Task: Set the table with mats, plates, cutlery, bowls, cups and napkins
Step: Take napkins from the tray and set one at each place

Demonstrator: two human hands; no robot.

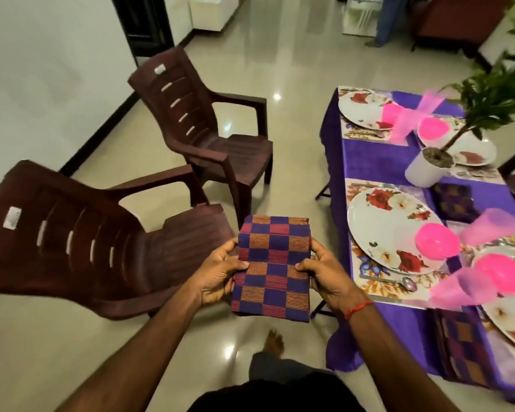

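Both hands, left hand [217,275] and right hand [324,275], pinch the folded napkin [272,270] by its sides; it looks soft, light and floppy; holding both edges should keep it neat.

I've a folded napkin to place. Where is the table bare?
For the napkin, bare cloth lies between the far plate and near plate, left of the pot. Right of the near plate it is crowded with pink bowls and cups.

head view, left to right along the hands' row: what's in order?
Near chair → left hand → napkin → right hand → plate. Bowl on the plate left out: overlaps.
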